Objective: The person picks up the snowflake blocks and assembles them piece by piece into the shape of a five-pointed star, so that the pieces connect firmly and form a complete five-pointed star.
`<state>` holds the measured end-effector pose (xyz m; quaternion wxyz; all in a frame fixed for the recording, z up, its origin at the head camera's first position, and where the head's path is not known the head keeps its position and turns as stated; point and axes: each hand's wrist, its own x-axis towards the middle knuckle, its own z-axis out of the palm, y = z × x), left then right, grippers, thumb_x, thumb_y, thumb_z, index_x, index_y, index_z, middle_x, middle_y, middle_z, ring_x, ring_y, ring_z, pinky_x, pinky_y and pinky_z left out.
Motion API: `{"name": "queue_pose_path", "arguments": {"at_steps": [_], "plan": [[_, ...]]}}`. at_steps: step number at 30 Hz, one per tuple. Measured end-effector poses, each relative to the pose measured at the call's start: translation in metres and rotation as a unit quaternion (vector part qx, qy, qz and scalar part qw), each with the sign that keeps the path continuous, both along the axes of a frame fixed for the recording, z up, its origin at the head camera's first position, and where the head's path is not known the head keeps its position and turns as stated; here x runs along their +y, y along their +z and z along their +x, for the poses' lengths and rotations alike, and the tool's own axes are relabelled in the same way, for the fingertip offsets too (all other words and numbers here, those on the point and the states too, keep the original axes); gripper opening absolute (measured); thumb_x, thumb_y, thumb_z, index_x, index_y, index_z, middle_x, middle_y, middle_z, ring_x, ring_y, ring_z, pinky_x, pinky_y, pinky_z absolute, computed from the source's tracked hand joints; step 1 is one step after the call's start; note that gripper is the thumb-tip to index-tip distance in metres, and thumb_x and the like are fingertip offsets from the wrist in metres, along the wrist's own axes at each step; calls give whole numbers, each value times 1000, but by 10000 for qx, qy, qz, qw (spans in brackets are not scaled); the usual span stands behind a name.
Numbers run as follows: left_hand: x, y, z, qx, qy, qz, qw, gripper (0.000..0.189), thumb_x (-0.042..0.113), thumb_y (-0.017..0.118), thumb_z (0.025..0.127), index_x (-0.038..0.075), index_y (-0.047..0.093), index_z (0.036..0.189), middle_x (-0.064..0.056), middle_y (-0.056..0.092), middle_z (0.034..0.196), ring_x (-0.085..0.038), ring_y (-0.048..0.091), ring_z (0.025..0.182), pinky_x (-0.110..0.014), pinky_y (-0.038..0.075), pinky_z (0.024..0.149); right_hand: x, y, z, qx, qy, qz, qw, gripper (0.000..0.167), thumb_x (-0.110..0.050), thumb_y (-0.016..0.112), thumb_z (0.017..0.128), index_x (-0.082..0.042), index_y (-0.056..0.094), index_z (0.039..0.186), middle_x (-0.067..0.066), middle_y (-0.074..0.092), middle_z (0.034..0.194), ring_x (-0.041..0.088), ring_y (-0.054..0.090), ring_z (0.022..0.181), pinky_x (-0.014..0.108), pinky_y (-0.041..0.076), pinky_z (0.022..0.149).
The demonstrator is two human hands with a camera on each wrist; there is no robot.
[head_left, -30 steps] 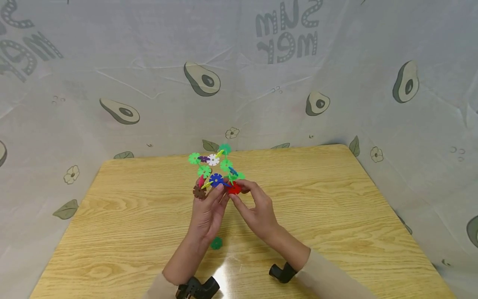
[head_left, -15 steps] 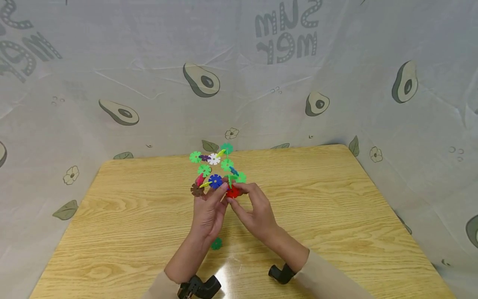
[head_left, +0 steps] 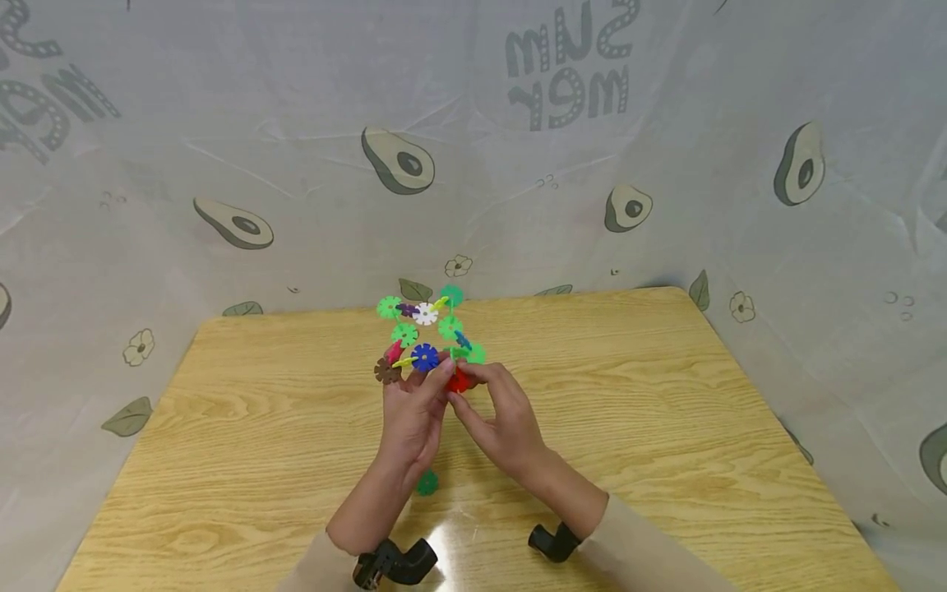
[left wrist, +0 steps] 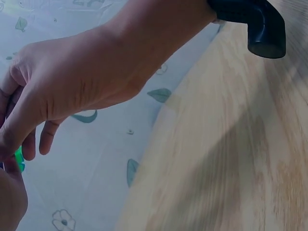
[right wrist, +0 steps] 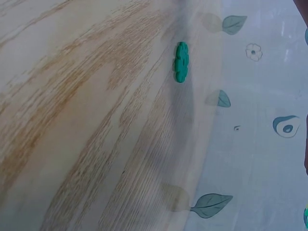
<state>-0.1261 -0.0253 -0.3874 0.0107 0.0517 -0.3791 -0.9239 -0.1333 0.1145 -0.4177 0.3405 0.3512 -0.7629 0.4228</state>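
Observation:
Both hands hold up a ring of linked snowflake discs above the table. My left hand (head_left: 409, 421) pinches it near the blue disc (head_left: 425, 358), thumb in front. With thumb and forefinger my right hand (head_left: 509, 415) pinches the red disc (head_left: 459, 380), partly covered by fingers. A brown disc (head_left: 387, 371) sits at the ring's left, a white disc (head_left: 425, 313) at its far side, and a light green disc (head_left: 389, 307) at the far left corner. In the left wrist view the fingers (left wrist: 30, 142) hide nearly all of the ring.
A loose dark green disc (head_left: 427, 483) lies on the wooden table (head_left: 651, 395) beside the left forearm; the right wrist view shows this green disc (right wrist: 181, 62) too. Behind the table hangs a pale curtain (head_left: 503, 222) printed with avocados. Each wrist wears a black camera mount (head_left: 399, 563).
The ring has tilted slightly, its brown disc shifting a little left and up. The red disc has moved slightly left with my right fingers and is more covered by them.

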Motion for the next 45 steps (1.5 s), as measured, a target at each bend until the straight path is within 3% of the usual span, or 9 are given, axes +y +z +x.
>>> {"name": "queue_pose_path", "arguments": {"at_steps": [5,11,14,17,19,22,25,32,45], "plan": [[-4,1,-3,24,-46,-56,10000,55,-14,60,96,19,43,137,0,70,102,-12,75,94,-26,64,89,-1,1,1,-223,27,-37,9997,41,-11,75,97,4,58,131,12,67,111,22,65,97,25,58,89],[-14,2,-6,100,-160,-23,9998,49,-14,60,95,21,50,128,2,73,96,-15,78,89,-27,64,90,10,-11,9,-1499,334,-72,9881,37,-1,75,93,0,57,125,11,67,107,23,67,96,31,59,86],[-19,2,-6,98,-253,-110,9996,51,-14,59,96,22,47,131,2,72,98,-13,77,90,-25,63,90,19,-20,10,-2461,984,663,9619,29,-7,74,96,-2,62,121,12,71,113,26,69,103,37,61,89],[-23,1,-6,72,-332,-179,9993,52,-13,58,97,22,46,134,2,71,99,-12,77,91,-25,63,90,24,-29,9,-3294,1684,1634,9146,36,-18,75,98,-3,63,129,12,71,125,27,67,117,41,59,100],[-24,1,-5,62,-397,-173,9990,52,-13,57,97,21,46,135,2,71,100,-14,78,92,-25,63,90,25,-37,9,-3596,2021,2080,8869,42,-22,75,98,-4,62,134,11,69,133,26,65,124,41,56,106],[-26,1,-4,39,-498,-98,9987,49,-12,57,98,19,49,134,2,73,99,-14,78,92,-25,63,90,24,-50,10,-3593,2249,2461,8716,48,-25,76,97,-5,61,138,8,68,137,23,62,129,36,52,112],[-27,0,-3,56,-599,-70,9982,46,-11,57,99,19,52,134,2,75,100,-14,79,94,-25,63,90,21,-59,10,-3388,2302,2674,8722,49,-26,77,97,-6,62,139,6,68,138,20,61,129,33,50,114],[-28,1,-2,-25,-646,-98,9979,53,-10,57,99,22,45,139,-1,69,105,-10,77,93,-22,63,88,10,-64,8,-2996,2343,2800,8814,43,-23,76,97,-8,64,136,4,71,133,19,61,125,30,50,111],[-30,-1,-2,24,-706,-174,9974,54,-10,56,99,22,45,141,1,69,108,-10,76,96,-22,62,88,-2,-69,8,-2862,2555,2759,8813,32,-21,73,100,-8,68,128,2,73,123,13,64,117,23,52,106]]}}
